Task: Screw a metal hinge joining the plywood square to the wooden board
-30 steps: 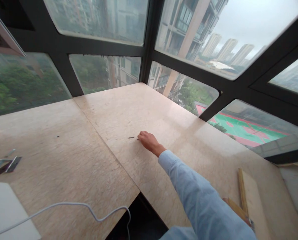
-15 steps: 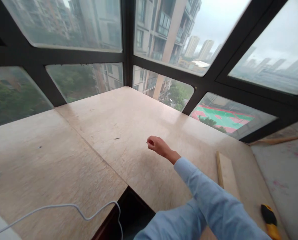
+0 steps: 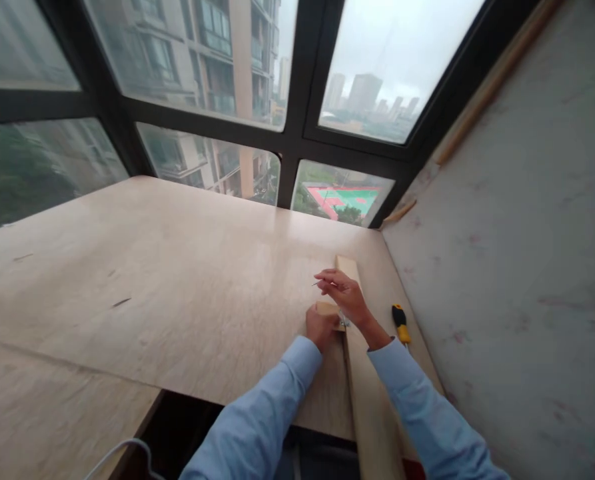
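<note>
My left hand is closed around a small wooden block beside a long wooden board. A small metal piece, perhaps a bracket, shows by the block and the board; its exact shape is unclear. Just above, my right hand pinches a thin, pointed metal piece, too small to tell if it is a screw or a nail. On the surface right of the board lies a screwdriver with a black and yellow handle.
The wide, light wooden surface has a dark opening at its near edge. A white cable hangs there. A dark sliver lies at left. Windows stand behind, a patterned wall at right.
The view has turned right, toward the wall. My right hand, still pinching the thin piece, is now over the board. My left hand has come into view, gripping the block.
</note>
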A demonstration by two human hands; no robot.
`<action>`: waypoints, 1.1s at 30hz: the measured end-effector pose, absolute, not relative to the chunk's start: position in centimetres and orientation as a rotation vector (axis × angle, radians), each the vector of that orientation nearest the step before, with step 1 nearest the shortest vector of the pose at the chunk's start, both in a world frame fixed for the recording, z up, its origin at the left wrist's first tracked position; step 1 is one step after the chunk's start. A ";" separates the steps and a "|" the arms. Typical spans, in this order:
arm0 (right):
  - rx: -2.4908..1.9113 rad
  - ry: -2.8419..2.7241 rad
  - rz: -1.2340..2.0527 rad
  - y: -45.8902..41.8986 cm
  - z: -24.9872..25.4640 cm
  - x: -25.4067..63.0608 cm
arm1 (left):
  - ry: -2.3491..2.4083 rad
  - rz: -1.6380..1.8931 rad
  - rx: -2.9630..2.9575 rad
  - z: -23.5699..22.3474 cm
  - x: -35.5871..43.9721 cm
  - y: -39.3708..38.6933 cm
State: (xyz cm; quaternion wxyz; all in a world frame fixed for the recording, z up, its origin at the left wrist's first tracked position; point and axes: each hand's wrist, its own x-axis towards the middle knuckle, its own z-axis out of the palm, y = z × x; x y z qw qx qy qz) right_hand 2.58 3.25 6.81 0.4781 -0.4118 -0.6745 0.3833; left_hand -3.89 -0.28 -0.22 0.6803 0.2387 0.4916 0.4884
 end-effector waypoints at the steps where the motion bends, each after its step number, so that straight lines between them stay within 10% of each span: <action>1: -1.032 -1.607 0.905 2.9 6.4 4.2 | 1.090 1.117 0.516 -0.1 -3.9 -0.4; 33: -1.145 -1.953 0.568 0.5 -0.7 11.4 | 1.155 1.038 0.521 0.8 -4.7 -0.3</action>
